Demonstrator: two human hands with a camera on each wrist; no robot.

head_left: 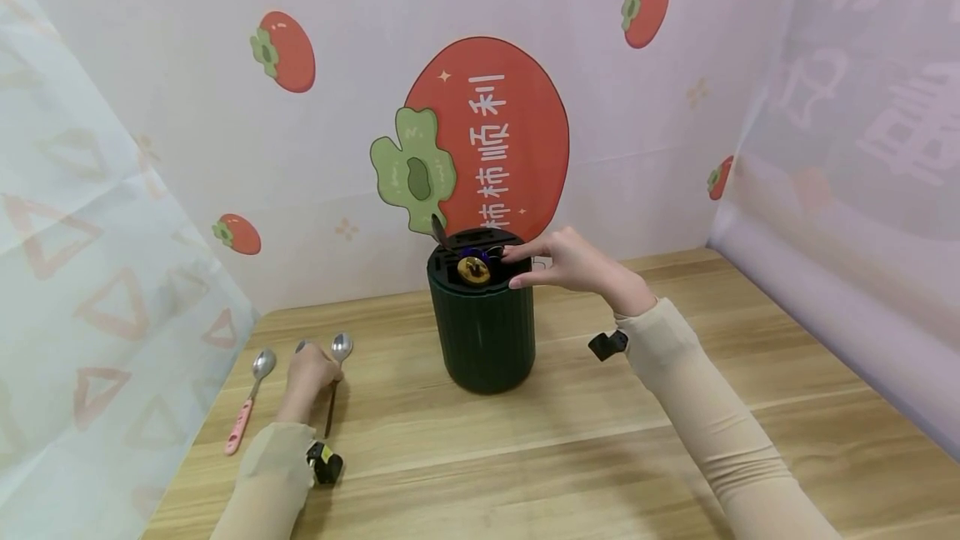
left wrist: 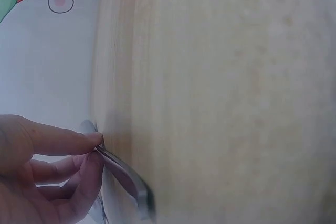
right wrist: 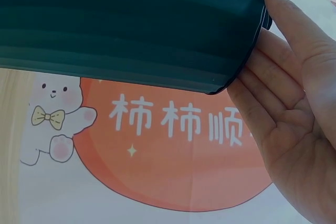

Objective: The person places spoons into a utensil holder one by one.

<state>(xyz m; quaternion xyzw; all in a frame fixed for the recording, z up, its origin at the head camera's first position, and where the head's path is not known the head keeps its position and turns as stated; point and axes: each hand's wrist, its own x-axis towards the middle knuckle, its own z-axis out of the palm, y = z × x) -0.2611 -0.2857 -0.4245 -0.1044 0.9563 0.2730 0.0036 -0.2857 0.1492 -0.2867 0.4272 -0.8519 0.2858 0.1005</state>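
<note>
At the left of the table my left hand point(head_left: 311, 375) pinches a metal spoon point(head_left: 341, 347) by its handle point(left wrist: 126, 178), between thumb and forefinger. The bowl of a second spoon point(head_left: 302, 346) peeks out behind that hand, which covers most of it. Left of it lies a spoon with a pink handle point(head_left: 240, 427). My right hand point(head_left: 566, 261) is at the top of a dark green utensil holder point(head_left: 486, 340), fingers mostly straight. Its thumb touches the near rim, while the forefinger reaches over the opening; some fingertips are hidden behind the holder in the right wrist view.
Upright in the holder are a gold utensil head point(head_left: 474, 271) and a dark spoon point(head_left: 439, 232), with a blue piece between. A slotted black insert point(head_left: 483, 237) covers part of its top. A printed cloth point(head_left: 337, 148) hangs behind the wooden table point(head_left: 600, 440).
</note>
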